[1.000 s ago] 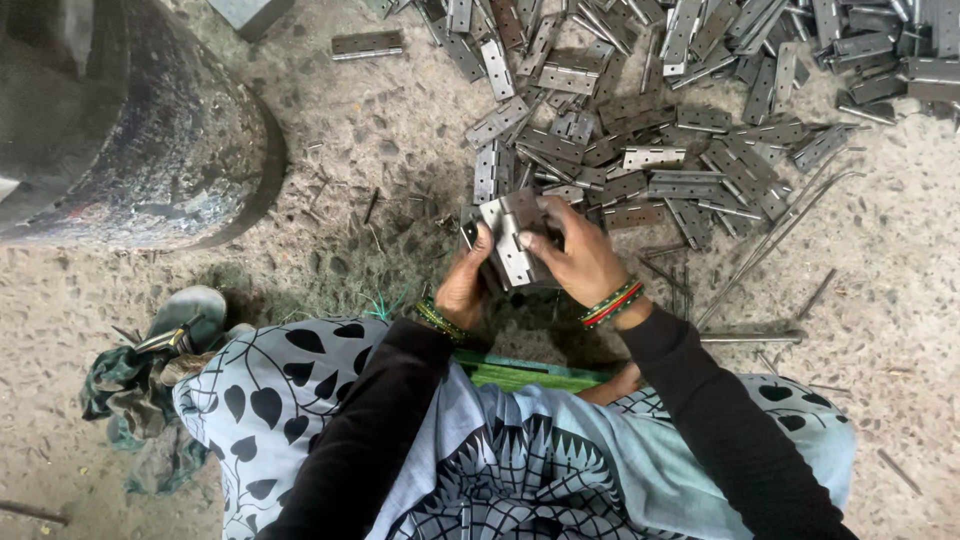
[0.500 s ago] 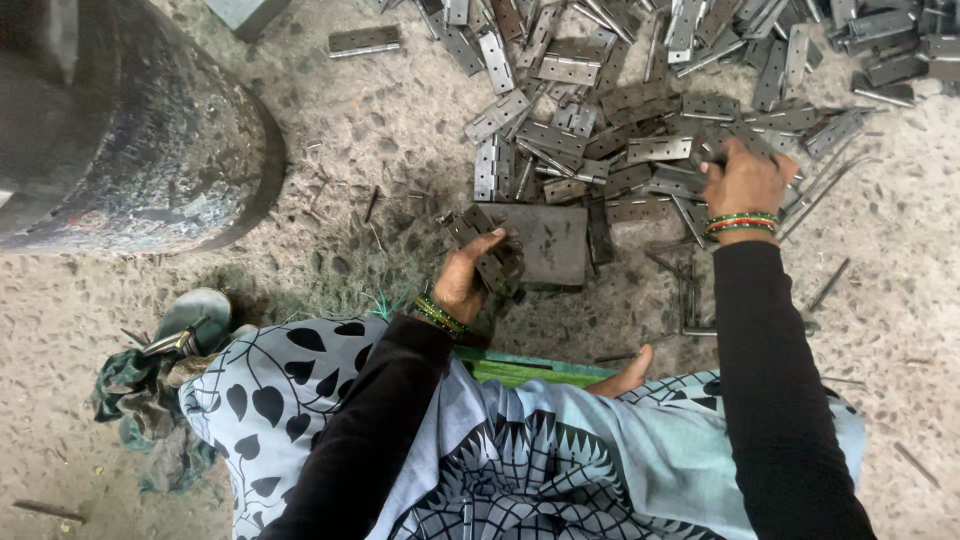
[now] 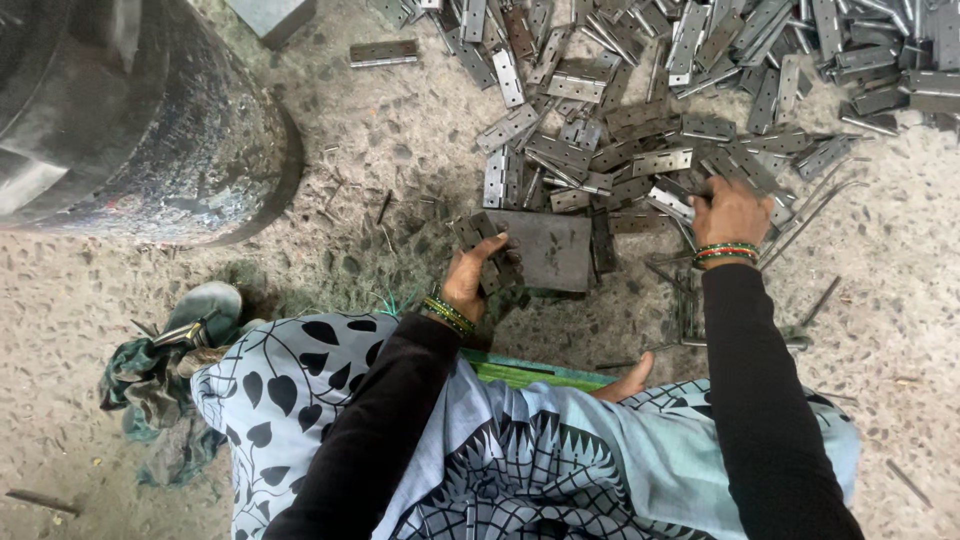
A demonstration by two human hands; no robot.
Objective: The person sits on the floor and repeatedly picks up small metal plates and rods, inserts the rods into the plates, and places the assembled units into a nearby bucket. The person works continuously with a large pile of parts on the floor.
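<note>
Floor (image 3: pixel 380 130): hinges (image 3: pixel 480 235) under left hand (image 3: pixel 470 280).

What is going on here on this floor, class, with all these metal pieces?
A person sits on a speckled floor facing a heap of metal hinges. The left hand holds a small stack of hinges against the edge of a dark flat metal block. The right hand reaches into the near edge of the heap, fingers on the hinges there. Thin metal pins lie scattered to the right, and a large dark drum stands at the left.
</note>
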